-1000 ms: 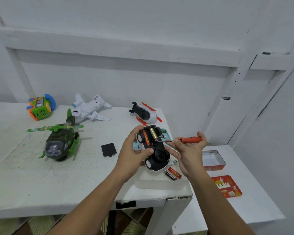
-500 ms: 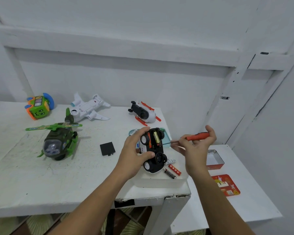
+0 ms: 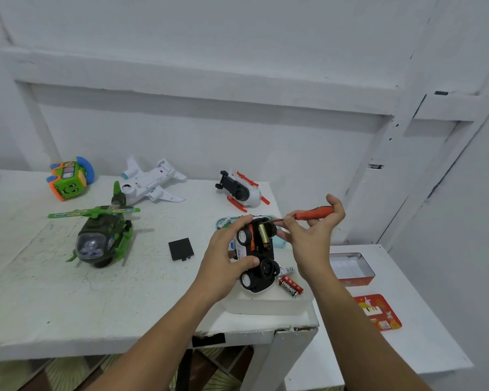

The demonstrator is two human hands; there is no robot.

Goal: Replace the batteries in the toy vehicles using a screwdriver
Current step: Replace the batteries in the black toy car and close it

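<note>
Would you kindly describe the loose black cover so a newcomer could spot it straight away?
On the big white table, look between the green helicopter and the left hand holding the toy car. The black cover lies flat there: a small square plate, the only flat, dark piece among colourful toys.

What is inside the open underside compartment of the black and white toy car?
In the toy car, a gold cylindrical battery lies beside a red and black battery. The orange-handled screwdriver tip reaches the compartment's far end. Anything beneath them is covered.
</note>
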